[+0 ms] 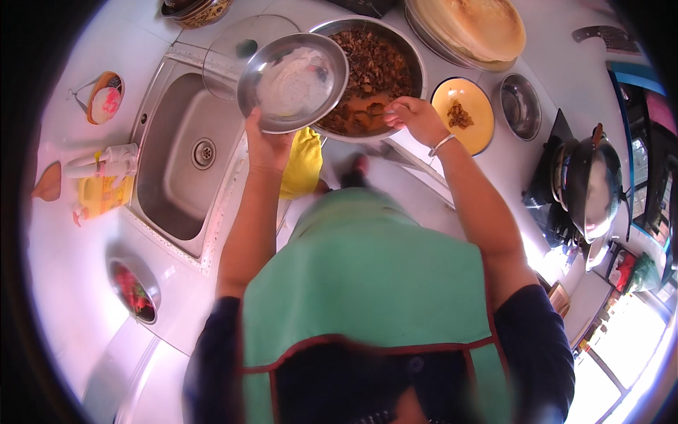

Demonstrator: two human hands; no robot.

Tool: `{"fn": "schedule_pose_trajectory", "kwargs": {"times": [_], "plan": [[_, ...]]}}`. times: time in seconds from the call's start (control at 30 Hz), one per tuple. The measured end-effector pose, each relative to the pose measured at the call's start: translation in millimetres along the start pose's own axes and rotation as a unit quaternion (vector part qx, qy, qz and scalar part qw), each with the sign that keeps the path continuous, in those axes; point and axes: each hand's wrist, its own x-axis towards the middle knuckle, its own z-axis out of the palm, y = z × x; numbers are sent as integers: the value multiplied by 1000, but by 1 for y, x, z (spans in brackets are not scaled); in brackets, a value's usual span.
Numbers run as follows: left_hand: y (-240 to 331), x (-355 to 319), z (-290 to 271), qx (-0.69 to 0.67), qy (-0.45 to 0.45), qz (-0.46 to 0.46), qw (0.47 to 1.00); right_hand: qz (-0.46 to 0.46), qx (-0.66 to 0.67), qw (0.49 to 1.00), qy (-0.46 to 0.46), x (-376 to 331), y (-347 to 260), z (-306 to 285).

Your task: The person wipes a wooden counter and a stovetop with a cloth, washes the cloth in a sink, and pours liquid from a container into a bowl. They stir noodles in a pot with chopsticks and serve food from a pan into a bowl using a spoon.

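In my left hand [268,145] is a round shallow steel bowl [335,90], held by its near rim and tilted. White, powdery-looking residue coats its inside. It overlaps the left edge of a large steel basin [421,71] that holds a chopped brown food mixture [374,56], with a wetter orange-brown patch toward the near side. Over the basin's near right part, my right hand [415,119] has its fingers closed together. Something thin and dark seems to stick out from the fingertips into the mixture, too small to make out. A bracelet circles the right wrist.
A sink [176,155] lies left, with a clear glass lid [233,42] behind it. Right of the basin are a yellow plate [484,116] with brown bits, a small steel bowl [521,106] and stacked flatbreads [473,25]. A wok [597,187] stands far right; a yellow cloth [302,166] hangs near.
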Motion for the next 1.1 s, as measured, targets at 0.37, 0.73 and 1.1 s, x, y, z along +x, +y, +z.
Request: {"fn": "schedule_pose_trajectory", "kwargs": {"times": [0.37, 0.73, 1.1], "plan": [[2, -2, 0, -39, 20, 0, 999, 93, 301, 948, -33, -1, -14, 30], [38, 8, 28, 162, 43, 97, 981, -47, 313, 944, 97, -52, -65, -24], [-16, -16, 55, 15, -89, -64, 994, -468, -289, 784, 288, -82, -89, 32]]}}
